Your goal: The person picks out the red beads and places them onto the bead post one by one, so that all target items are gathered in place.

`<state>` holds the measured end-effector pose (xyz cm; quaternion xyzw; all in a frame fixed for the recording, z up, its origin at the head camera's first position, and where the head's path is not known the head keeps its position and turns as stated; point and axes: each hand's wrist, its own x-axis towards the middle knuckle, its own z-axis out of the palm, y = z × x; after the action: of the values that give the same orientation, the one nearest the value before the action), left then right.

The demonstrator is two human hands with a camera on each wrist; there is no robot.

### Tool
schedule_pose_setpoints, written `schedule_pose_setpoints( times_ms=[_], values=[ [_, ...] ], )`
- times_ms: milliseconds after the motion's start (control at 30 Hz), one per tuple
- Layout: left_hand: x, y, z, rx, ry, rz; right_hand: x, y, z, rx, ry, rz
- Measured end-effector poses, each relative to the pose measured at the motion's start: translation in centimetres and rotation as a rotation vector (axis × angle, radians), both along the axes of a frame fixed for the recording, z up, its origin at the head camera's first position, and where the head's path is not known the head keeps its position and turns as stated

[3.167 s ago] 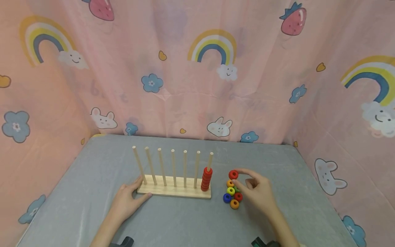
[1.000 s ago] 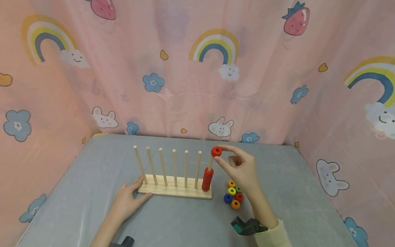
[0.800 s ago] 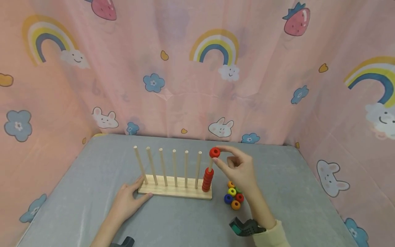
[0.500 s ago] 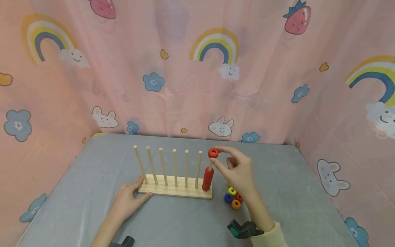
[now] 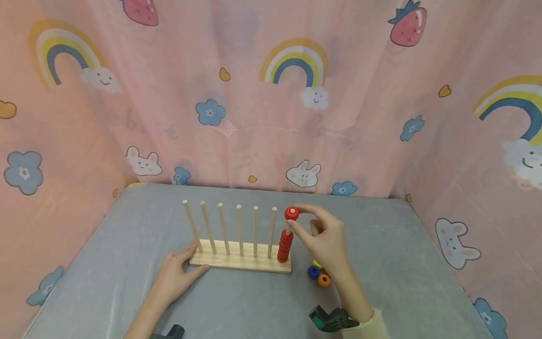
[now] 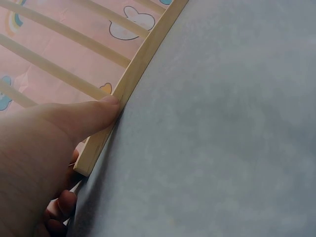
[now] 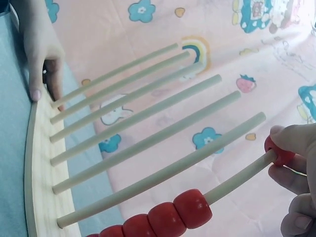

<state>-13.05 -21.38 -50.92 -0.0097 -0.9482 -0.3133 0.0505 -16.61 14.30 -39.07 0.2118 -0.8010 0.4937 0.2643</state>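
A wooden peg rack [image 5: 241,263] stands on the grey table with a row of upright pegs. My left hand [image 5: 171,278] grips the left end of its base, thumb along the front edge, fingers partly hidden behind. Thumb and forefinger of my right hand [image 5: 328,238] pinch a red bead [image 7: 282,154] at the top of the rightmost peg. In the head view the peg's tip shows in the bead's hole. Lower on that peg sits a stack of several red beads [image 5: 285,247], with bare peg between. The other pegs carry no beads.
Loose beads lie right of the rack: a blue bead [image 5: 310,273], an orange bead [image 5: 320,284] and a yellow bead [image 5: 316,264], plus a red one partly covered by my right hand. A patterned pink curtain [image 5: 254,141] hangs behind the grey table [image 5: 237,306].
My right hand has lifted a red bead from the loose group, carried it left and up to the rightmost peg, and brought it onto the tip. The left hand keeps its place.
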Motion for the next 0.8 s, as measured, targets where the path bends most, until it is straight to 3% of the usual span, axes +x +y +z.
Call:
schedule_pose_setpoints(
  times_ms=[300, 800],
  values=[
    [0.1, 0.05, 0.12, 0.005, -0.008, 0.001, -0.15, -0.02, 0.19, 0.012, 0.071, -0.007],
    [0.06, 0.06, 0.09, 0.004, -0.008, 0.009, -0.02, 0.14, 0.27, 0.069, 0.088, -0.02]
  ],
)
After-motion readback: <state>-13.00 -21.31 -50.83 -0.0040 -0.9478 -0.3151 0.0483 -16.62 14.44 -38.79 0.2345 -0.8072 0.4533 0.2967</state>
